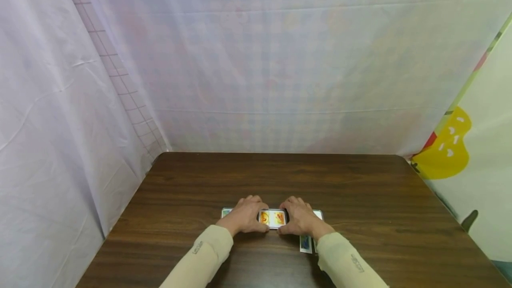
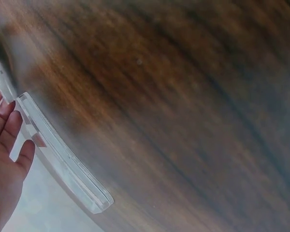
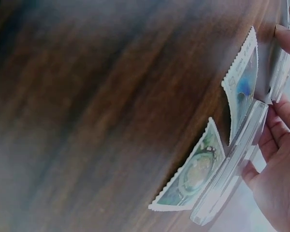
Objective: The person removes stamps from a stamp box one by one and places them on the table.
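Observation:
A flat clear plastic holder (image 1: pixel 273 218) lies on the dark wooden table (image 1: pixel 360 190), showing two orange pictures in its middle. My left hand (image 1: pixel 245 215) covers its left part and my right hand (image 1: pixel 301 218) its right part. On both, the fingers reach over the far edge and the thumbs sit at the near edge. The left wrist view shows my left hand (image 2: pixel 5 159) against a clear plastic edge (image 2: pixel 63 162). In the right wrist view my right hand (image 3: pixel 280 179) touches the clear plastic (image 3: pixel 232 169), beside a blue stamp (image 3: pixel 244 87) and a green stamp (image 3: pixel 193 174).
One blue stamp (image 1: pixel 306 243) lies on the table just below my right wrist. Pale cloth sheets (image 1: pixel 256 66) hang behind and to the left of the table. A sheet with a yellow shape (image 1: pixel 446 146) hangs at the right.

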Demonstrator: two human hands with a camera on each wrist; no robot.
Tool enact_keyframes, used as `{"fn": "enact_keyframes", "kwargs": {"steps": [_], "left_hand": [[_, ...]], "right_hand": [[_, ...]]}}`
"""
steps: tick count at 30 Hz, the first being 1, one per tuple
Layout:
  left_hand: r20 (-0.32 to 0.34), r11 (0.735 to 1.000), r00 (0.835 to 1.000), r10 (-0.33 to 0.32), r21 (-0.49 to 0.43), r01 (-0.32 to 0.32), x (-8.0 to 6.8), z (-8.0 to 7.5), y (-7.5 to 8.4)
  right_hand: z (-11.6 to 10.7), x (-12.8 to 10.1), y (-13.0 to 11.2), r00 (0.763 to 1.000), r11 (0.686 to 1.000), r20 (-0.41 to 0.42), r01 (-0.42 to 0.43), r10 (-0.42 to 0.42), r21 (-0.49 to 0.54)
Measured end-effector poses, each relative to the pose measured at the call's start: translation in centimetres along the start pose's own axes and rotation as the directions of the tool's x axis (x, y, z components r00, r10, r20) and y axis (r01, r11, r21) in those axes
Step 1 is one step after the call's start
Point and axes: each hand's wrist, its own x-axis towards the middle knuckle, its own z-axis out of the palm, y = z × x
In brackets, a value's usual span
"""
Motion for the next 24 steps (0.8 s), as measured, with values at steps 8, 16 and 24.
{"fn": "enact_keyframes", "kwargs": {"steps": [8,16,24], "left_hand": [[0.006,1.000,1.000,-0.008,0.003,0.008,-0.05,0.13,0.00],[0.023,1.000,1.000,-0.005,-0.005,0.005,-0.17,-0.04,0.09],[0.017,1.000,1.000,0.001,-0.001,-0.001,-0.11,-0.15,0.16]], "right_hand": [[-0.01,-0.20,-0.07,1.000,1.000,0.001,0.003,-0.003,0.003],[-0.11,-0.34,-0.24,1.000,1.000,0.007,-0.004,0.004,0.014],[-0.02,-0.31,-0.09,1.000,1.000,-0.004,0.011,-0.011,0.011]]}}
